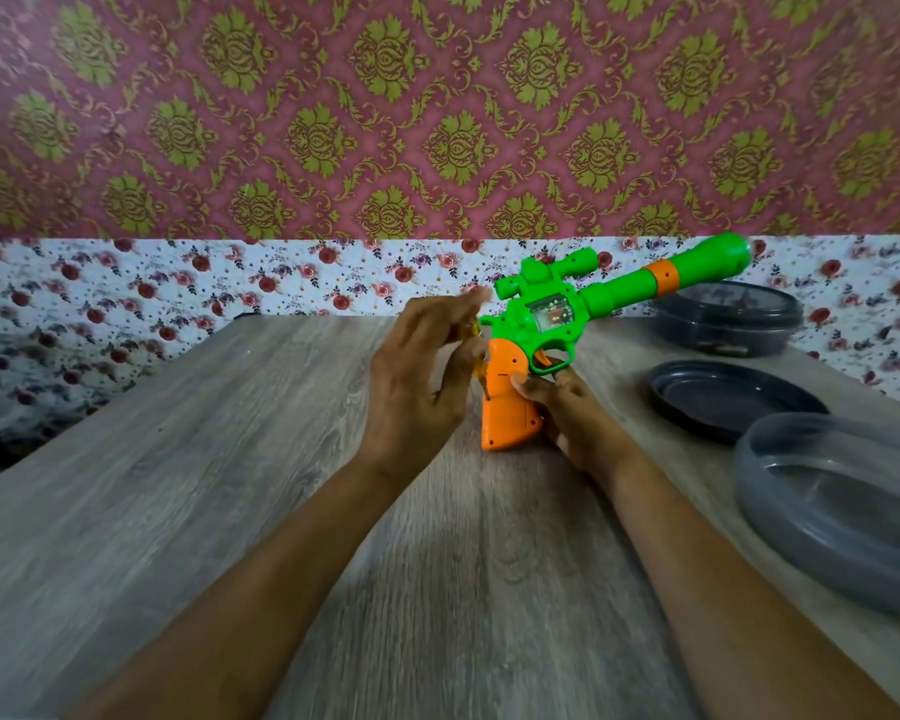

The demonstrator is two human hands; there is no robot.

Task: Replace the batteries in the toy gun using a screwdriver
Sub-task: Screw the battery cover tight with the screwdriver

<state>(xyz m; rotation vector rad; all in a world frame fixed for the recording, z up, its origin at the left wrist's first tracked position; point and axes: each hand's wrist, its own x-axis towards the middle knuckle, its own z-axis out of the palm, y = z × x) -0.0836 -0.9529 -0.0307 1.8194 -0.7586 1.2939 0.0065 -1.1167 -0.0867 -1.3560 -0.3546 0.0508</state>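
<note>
A green toy gun (557,309) with an orange grip (507,402) stands with its grip's butt on the wooden table (230,485), barrel pointing up to the right. My right hand (567,407) holds the grip from the right side, just below the trigger. My left hand (422,371) is at the grip's left edge. It holds a yellow-handled screwdriver (478,368), mostly hidden behind the palm and fingers, with its shaft reaching toward the grip. The screwdriver's tip cannot be made out.
On the right of the table stand a dark round lidded container (728,317), a dark shallow lid (733,402) and a translucent grey round tub (842,506). A patterned wall rises behind the table's far edge.
</note>
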